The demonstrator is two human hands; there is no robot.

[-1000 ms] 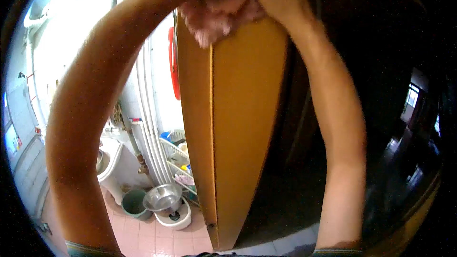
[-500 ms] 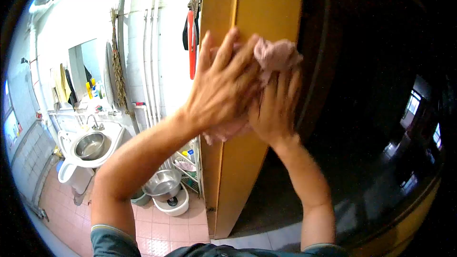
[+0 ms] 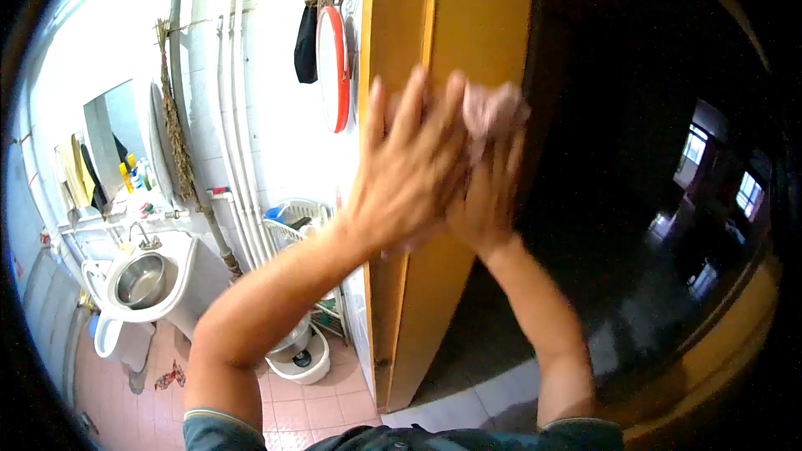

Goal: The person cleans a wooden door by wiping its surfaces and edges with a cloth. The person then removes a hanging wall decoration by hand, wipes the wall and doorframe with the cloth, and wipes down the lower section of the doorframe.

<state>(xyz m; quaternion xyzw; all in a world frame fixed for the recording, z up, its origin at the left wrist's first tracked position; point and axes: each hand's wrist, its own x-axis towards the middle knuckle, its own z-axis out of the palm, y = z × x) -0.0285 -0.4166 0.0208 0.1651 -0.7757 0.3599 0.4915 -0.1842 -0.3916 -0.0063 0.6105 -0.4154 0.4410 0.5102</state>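
Pink cloth [image 3: 494, 108] against wooden doorframe [image 3: 478, 17]. L hand [image 3: 409, 167] spread over it; R hand [image 3: 483, 205] flat, fingers straight; neither visibly clamped. Step, prob.: wiping doorframe. Next move calls for even pressure along doorframe.

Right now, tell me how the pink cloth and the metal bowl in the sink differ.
The cloth is pink and matte; the bowl is silvery and shiny. The cloth is crumpled, while the bowl is round and open-topped. The cloth is partly covered by the left hand and right hand at the wooden post; the bowl sits untouched in the white sink. Both are off the floor.
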